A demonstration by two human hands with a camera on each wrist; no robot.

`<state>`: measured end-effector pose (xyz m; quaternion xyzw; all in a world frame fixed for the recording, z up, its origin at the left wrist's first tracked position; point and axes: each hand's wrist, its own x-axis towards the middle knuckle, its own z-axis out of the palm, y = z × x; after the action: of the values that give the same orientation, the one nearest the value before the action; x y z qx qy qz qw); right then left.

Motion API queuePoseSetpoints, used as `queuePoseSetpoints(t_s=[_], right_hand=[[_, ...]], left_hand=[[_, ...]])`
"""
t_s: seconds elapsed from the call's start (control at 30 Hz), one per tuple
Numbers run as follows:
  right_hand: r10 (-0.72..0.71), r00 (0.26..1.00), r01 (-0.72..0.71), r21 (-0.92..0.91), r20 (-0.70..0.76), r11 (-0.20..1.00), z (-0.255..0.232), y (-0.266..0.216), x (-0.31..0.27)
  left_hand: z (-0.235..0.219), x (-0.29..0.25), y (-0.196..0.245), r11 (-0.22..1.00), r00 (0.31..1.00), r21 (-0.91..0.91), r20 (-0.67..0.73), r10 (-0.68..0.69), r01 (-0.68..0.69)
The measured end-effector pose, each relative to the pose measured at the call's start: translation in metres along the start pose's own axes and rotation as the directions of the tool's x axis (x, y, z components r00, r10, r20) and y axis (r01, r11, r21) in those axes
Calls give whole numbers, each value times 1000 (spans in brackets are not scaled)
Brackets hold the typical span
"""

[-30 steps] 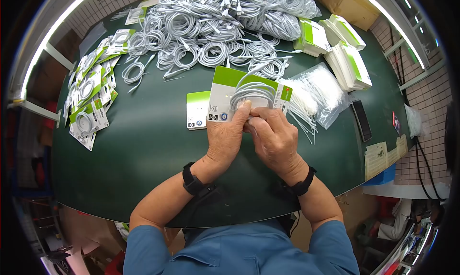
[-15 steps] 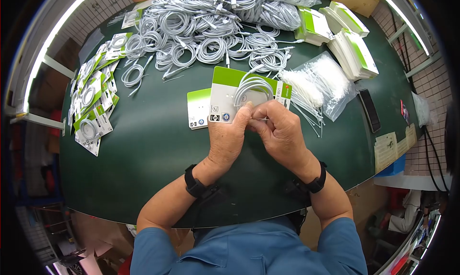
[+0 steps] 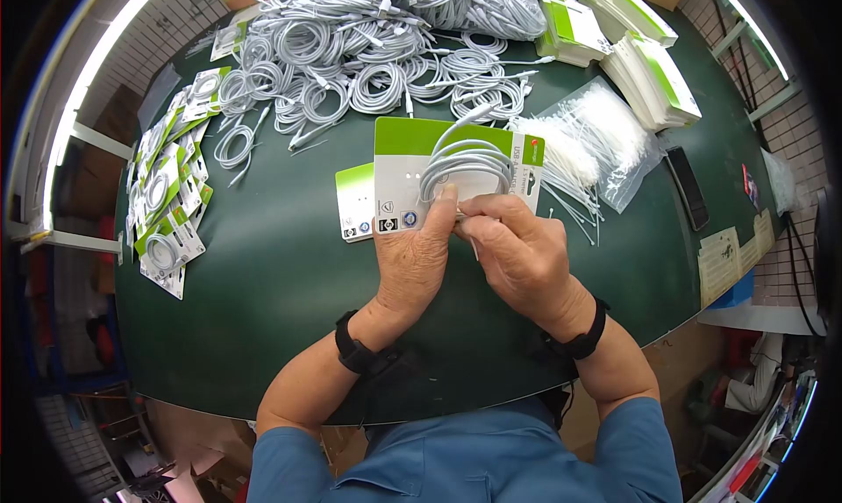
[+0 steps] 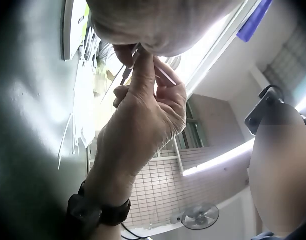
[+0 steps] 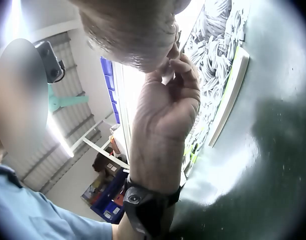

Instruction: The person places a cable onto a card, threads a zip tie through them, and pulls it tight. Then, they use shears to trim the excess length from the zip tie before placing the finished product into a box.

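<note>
My left hand point(image 3: 410, 262) grips a green and white packaging card point(image 3: 399, 174) from below, its thumb pressed on a coiled light-grey cable point(image 3: 469, 156) lying across the card's face. My right hand point(image 3: 526, 257) meets it at the bottom of the coil, thumb and index finger pinching what looks like a thin white cable tie point(image 3: 476, 252). Most of the tie is hidden by the fingers. In the left wrist view the right hand point(image 4: 138, 110) reaches up to the left one. A small stack of cards point(image 3: 353, 206) lies just behind the held card.
A big heap of coiled cables point(image 3: 351, 56) covers the back of the table. Finished-looking carded cables point(image 3: 167, 196) pile at left. At right are a bag of white cable ties point(image 3: 605, 143), card stacks point(image 3: 653, 82), a phone point(image 3: 687, 187) and paper sheets point(image 3: 721, 262).
The card and coil tilted briefly and came back to show more of the coil. Both hands stay together at its lower edge. The head view has shifted slightly.
</note>
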<state>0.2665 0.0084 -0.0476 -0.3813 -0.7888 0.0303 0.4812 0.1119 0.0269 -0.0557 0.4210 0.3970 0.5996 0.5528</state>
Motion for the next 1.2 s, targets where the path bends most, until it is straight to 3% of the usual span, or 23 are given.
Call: queuePoseSetpoints(t_s=[0.13,0.33,0.67,0.87,1.07,1.2], right_hand=[[-70,998,70,-22,-7,997,0,-7,-2],[-136,990,135,-20,-40,991,0,-7,-1],[-161,985,160,-19,-67,987,1,-12,-2],[-176,981,179,38,-87,983,3,-11,-3],[-106,994,111,140,-41,984,4,-14,-10],[-187,975,209,201,-122,957,11,-6,-11]], left_hand=[[2,0,6,996,1000,-92,-12,-6,4],[6,-2,11,999,999,-32,-46,-2,0],[-3,1,9,999,998,-28,53,-37,39],[1,2,14,993,996,-111,76,-36,44],[-1,4,13,989,993,-120,82,-81,91],[1,3,15,984,992,-142,73,-100,110]])
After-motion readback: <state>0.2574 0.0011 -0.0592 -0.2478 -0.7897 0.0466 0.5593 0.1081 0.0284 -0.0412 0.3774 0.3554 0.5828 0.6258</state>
